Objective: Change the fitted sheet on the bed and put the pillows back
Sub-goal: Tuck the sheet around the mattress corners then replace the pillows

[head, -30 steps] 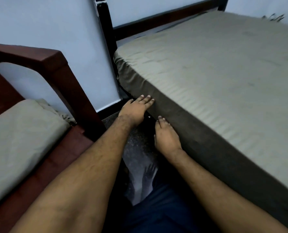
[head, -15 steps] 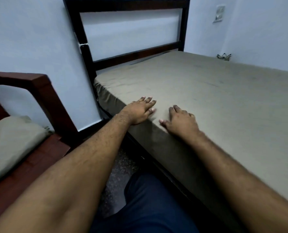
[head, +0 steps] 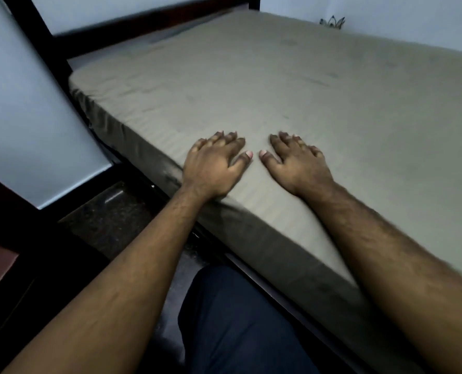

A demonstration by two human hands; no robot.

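No brand, label or writing can be read anywhere in the view.

Two bare hands lie palm down, side by side, on top of a bed, close to its near edge. The left hand (head: 215, 162) rests flat with its fingers spread and nearly straight, its wrist hanging just over the mattress edge. The right hand (head: 294, 161) lies just beside it, also flat, fingers slightly bent at the knuckles, thumb pointing toward the left thumb without touching it. Neither hand grips or pinches anything; both simply press on the cloth.

Directly under both hands is the fitted sheet (head: 305, 85), a dull olive-grey fabric with faint woven stripes. It covers the whole mattress top and wraps down over the side below the wrists. It looks mostly smooth, with small gathers at the corner far ahead and to the left of the left hand.

Beyond the hands, a dark wooden headboard (head: 132, 20) runs along the far end of the bed. Left of the left forearm is dark speckled floor (head: 116, 211) and a pale wall (head: 21, 109). Between the forearms shows a leg in dark blue trousers (head: 238, 325).
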